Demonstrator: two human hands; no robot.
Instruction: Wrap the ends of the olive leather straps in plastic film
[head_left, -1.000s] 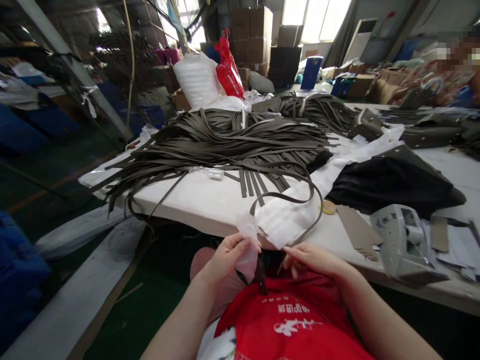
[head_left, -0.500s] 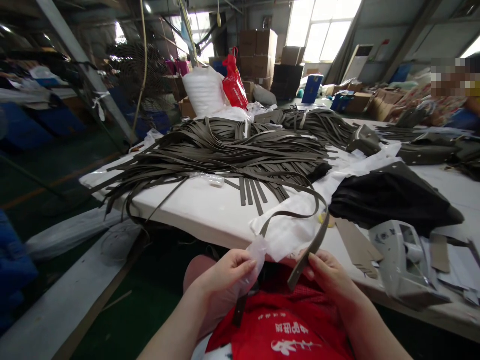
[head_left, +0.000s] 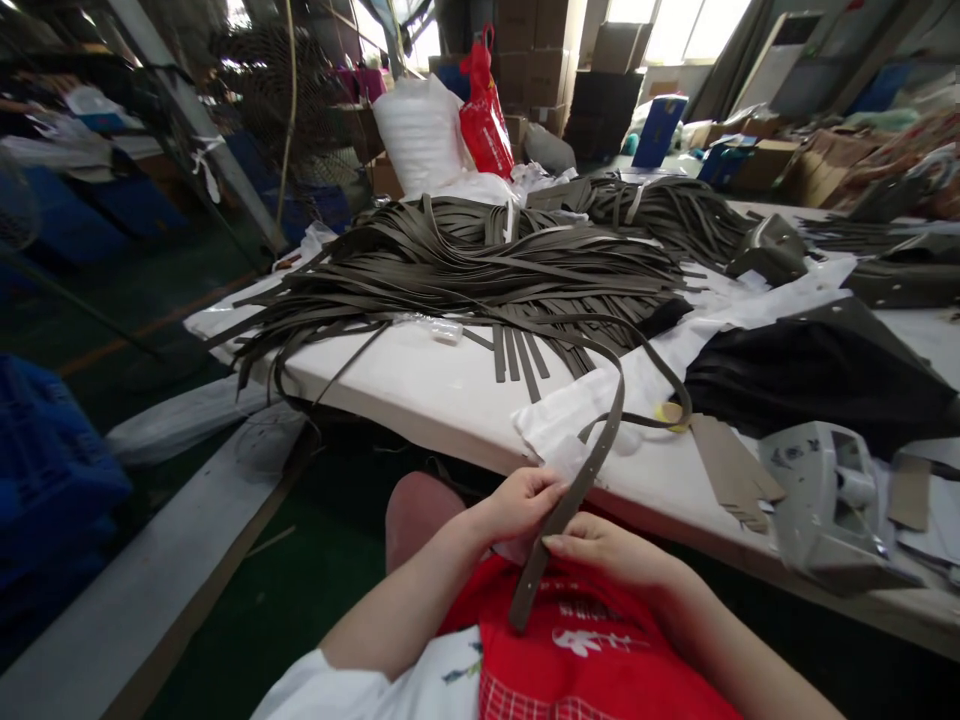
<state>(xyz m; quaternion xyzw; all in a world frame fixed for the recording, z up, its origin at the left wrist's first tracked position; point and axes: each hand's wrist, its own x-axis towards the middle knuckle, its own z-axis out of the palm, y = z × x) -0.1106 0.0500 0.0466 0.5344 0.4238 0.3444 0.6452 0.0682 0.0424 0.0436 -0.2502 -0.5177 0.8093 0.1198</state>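
Note:
My right hand (head_left: 604, 548) pinches a long dark grey-brown strap (head_left: 574, 500) close to its punched end, which hangs over the red apron. My left hand (head_left: 517, 503) is closed just left of the strap, its fingertips touching or very near the strap's edge. White plastic wrap (head_left: 564, 458) shows above and below the left fingers, so they appear to grip it; what lies inside is hidden. From my hands the strap loops over the table edge, back toward a big pile of similar straps (head_left: 465, 260).
The white table (head_left: 420, 405) also holds black fabric (head_left: 810, 385), a white-grey device (head_left: 817, 490) and flat brown pieces (head_left: 731, 470). A red bag (head_left: 486, 125) stands behind beside a white foam roll (head_left: 420, 135). Blue crates (head_left: 56, 480) are at left.
My right hand has moved left with the strap, bringing it against my left hand. The strap end now hangs between both hands. The view has shifted slightly.

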